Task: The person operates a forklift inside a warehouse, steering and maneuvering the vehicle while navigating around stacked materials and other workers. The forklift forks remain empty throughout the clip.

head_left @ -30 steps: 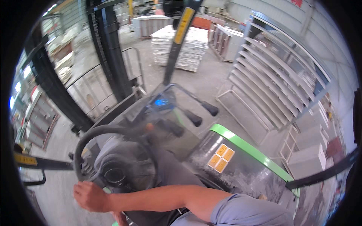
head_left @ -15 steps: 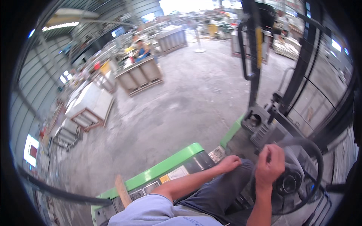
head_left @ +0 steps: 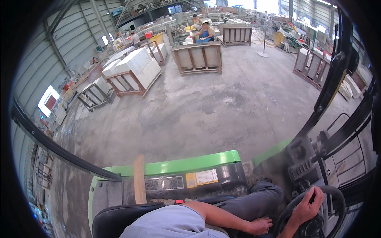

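Note:
My left hand (head_left: 260, 225) lies low by my dark trouser leg (head_left: 254, 200), its fingers loosely curled, with nothing visible in them. To its right, my right hand (head_left: 307, 207) is at the upper left of the black steering wheel (head_left: 342, 206). Those fingers are bent and closed at the rim; what lies under the palm is hidden. Beside the wheel stands a dark control console (head_left: 300, 168). I sit in a green and black forklift-like vehicle, its green side edge (head_left: 186, 163) running to my left. A wooden board (head_left: 139, 180) leans upright near the black seat (head_left: 115, 218).
Wooden crates of pale slabs (head_left: 137, 71) stand at the far left. Another crate (head_left: 198, 58) stands ahead, with a person in a blue apron (head_left: 205, 33) behind it. A slatted rack (head_left: 313, 69) is at the right. Black frame posts (head_left: 331, 91) flank the cab over grey concrete floor (head_left: 190, 115).
The view has swung left, so crates and floor appear farther right. My left hand has dropped from near the knee toward my lap. My right hand stays at the wheel, lower in the picture.

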Demonstrator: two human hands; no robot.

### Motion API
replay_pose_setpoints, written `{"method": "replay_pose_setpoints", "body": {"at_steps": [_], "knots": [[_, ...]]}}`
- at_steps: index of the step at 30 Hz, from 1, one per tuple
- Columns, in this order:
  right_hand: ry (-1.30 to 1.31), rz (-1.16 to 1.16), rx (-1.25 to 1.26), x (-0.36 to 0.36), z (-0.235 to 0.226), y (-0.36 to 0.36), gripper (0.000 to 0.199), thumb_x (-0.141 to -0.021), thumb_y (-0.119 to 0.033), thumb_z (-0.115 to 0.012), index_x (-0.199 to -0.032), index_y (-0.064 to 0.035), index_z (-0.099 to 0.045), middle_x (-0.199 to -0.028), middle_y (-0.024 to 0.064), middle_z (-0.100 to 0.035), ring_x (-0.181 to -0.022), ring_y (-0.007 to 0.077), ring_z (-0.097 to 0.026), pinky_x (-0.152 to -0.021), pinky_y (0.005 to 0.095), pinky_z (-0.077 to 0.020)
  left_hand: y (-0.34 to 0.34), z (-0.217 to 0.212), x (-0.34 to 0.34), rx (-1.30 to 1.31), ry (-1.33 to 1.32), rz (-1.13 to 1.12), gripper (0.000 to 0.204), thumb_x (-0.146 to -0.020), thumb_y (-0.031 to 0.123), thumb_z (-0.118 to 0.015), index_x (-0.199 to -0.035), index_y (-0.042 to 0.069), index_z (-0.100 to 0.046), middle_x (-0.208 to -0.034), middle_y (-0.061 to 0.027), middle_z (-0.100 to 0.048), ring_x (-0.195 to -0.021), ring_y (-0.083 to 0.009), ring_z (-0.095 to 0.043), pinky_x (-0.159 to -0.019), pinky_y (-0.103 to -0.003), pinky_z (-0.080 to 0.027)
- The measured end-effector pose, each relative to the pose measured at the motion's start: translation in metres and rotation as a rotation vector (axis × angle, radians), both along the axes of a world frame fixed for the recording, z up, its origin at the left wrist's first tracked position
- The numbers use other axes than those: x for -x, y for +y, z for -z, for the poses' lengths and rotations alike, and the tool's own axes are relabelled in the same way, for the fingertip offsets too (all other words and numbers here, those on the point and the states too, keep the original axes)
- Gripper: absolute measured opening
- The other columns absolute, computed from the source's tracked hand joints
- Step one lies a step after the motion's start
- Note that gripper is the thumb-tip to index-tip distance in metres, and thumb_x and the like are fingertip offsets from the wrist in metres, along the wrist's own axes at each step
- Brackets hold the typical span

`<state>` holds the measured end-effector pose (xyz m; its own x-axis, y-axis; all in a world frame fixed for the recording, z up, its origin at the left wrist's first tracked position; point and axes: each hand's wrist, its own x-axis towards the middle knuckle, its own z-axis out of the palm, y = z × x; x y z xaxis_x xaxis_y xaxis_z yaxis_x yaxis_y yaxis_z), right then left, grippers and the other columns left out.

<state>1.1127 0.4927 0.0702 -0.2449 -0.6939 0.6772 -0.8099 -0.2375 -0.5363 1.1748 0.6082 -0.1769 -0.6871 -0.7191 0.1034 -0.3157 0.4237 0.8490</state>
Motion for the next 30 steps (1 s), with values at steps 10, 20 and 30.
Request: {"method": "replay_pose_setpoints", "body": {"at_steps": [10,20,30], "knots": [[0.147,0.004,0.174,0.069,0.011,-0.096,0.018,-0.08,-0.015,-0.07,-0.094,-0.0051,-0.066,-0.09,0.0132,-0.063,-0.083,0.031,-0.064,-0.075,0.045,-0.0533,-0.11,0.03,0.079,-0.225,-0.626,0.326,0.035,-0.093,0.031,-0.06,-0.115,0.007,-0.072,-0.118,-0.0186,-0.071,-0.104,-0.0354,-0.069,-0.089,-0.048,-0.055],[-0.176,-0.103,0.275,0.416,-0.001,-0.072,0.019,-0.074,-0.007,-0.07,-0.087,0.0011,-0.059,-0.095,0.014,-0.055,-0.094,0.0329,-0.056,-0.084,0.0423,-0.0496,-0.103,-0.022,0.469,-0.063,-0.522,0.202,0.04,-0.09,0.03,-0.065,-0.118,0.001,-0.067,-0.118,-0.0241,-0.068,-0.112,-0.0444,-0.063,-0.096,-0.056,-0.05],[-0.112,-0.239,0.287,0.417,-0.021,-0.107,0.017,-0.076,-0.006,-0.074,-0.087,-0.0019,-0.062,-0.095,0.0119,-0.062,-0.089,0.0294,-0.062,-0.08,0.0402,-0.0523,-0.154,-0.019,0.448,-0.065,-0.668,0.155,0.037,-0.093,0.033,-0.062,-0.112,0.002,-0.067,-0.119,-0.0242,-0.068,-0.111,-0.0434,-0.065,-0.097,-0.055,-0.05]]}}
